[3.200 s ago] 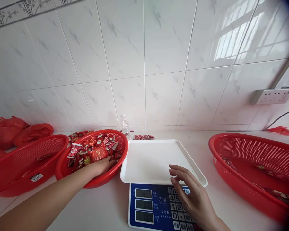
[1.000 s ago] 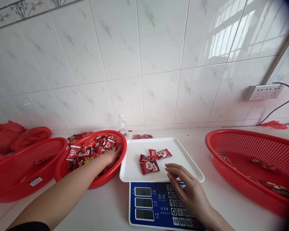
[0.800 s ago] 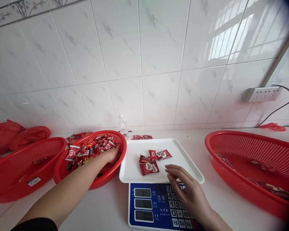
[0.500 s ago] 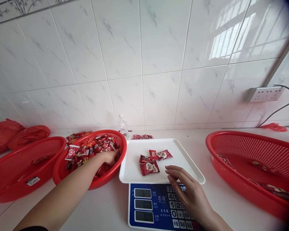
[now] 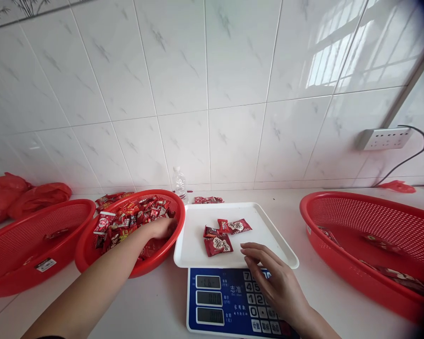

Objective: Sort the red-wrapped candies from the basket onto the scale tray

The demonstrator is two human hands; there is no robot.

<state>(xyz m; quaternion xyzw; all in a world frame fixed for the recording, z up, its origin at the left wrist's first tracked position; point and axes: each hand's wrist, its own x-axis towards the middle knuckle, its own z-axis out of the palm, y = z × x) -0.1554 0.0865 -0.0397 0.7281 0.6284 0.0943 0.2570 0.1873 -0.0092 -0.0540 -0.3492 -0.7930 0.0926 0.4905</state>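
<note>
My left hand (image 5: 163, 228) reaches into a red basket (image 5: 179, 197) heaped with small red-wrapped candies (image 5: 130, 219); its fingers are hidden against the basket's right inner side. Over the front edge of a white tray (image 5: 268, 230) hovers my right hand (image 5: 268, 270), fingers apart and nothing in them. Several red candy packets (image 5: 218, 244) lie in the middle of the tray, some overlapping. The tray sits on a blue weighing scale (image 5: 207, 325) with three small displays and a keypad, partly covered by my right hand.
Another red basket (image 5: 14, 282) with a few packets stands at far left, and a third red basket (image 5: 309, 207) at right. Behind are red plastic bags (image 5: 38, 200), a clear bottle (image 5: 179, 184) and loose packets (image 5: 208, 200). A socket strip (image 5: 385, 139) is on the tiled wall.
The left hand has shifted slightly within the basket, its fingers now less visible. The view has moved a little; the right hand and the packets on the tray stay as they were.
</note>
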